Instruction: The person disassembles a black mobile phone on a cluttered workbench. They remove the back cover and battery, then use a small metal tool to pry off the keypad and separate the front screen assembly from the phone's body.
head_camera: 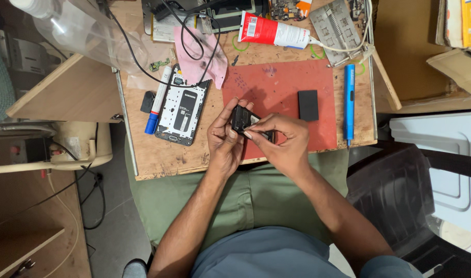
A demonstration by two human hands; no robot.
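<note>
My left hand [224,138] and my right hand [282,140] meet over the near edge of a red work mat [317,87]. Together they grip a small black flat part [241,119], thumbs and fingertips pressed on it. An opened phone [183,105] with its back removed lies to the left of my left hand on the wooden table [163,159]. A separate black rectangular block [308,105] rests on the mat to the right of my right hand.
A blue electric screwdriver [349,101] lies along the mat's right edge. A blue-capped marker [157,100], pink cloth [200,57], black cable [143,67], red-and-white tube [274,32], metal plate [334,30] and clear plastic bottle [81,31] crowd the table's far side.
</note>
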